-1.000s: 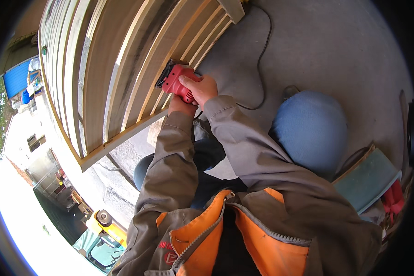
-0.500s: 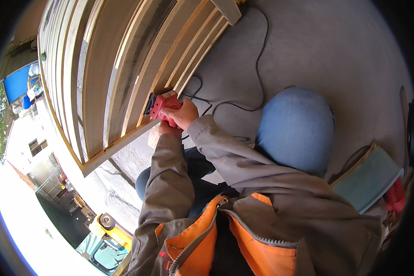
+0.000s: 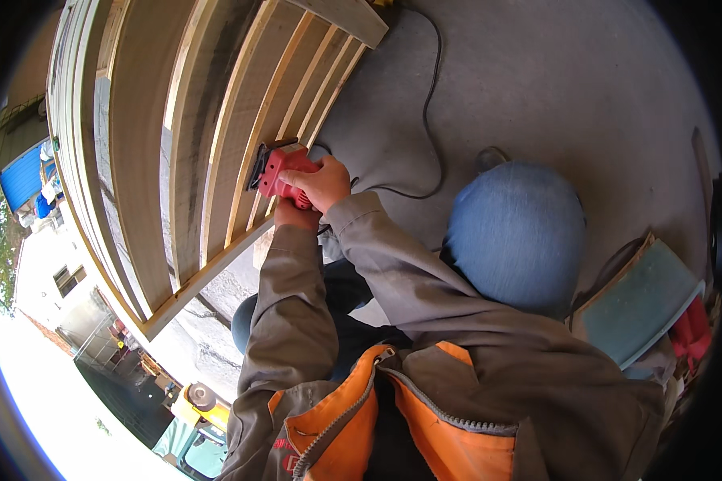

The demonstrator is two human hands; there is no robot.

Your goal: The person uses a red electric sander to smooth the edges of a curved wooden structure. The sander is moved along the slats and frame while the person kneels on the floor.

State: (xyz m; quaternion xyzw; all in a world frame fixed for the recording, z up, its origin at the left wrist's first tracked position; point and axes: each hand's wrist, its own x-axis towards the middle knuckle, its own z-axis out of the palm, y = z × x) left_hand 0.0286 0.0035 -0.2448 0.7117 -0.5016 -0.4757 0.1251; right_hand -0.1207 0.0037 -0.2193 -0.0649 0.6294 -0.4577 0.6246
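We hold a red power tool (image 3: 282, 168) against slatted wood (image 3: 140, 120).
Our right hand (image 3: 327, 184) grips its right side, left hand (image 3: 296, 216) its near end, fingers wrapped.

Left hand (image 3: 297, 215): fingers mostly hidden beneath the red sander (image 3: 283, 170). Can't tell from here if its pad meets the wooden frame (image 3: 245, 112), itself cut off above. Cord (image 3: 426, 112) lost behind right hand (image 3: 329, 183). Red thing (image 3: 690, 330), far right: partly covered, kind unclear.
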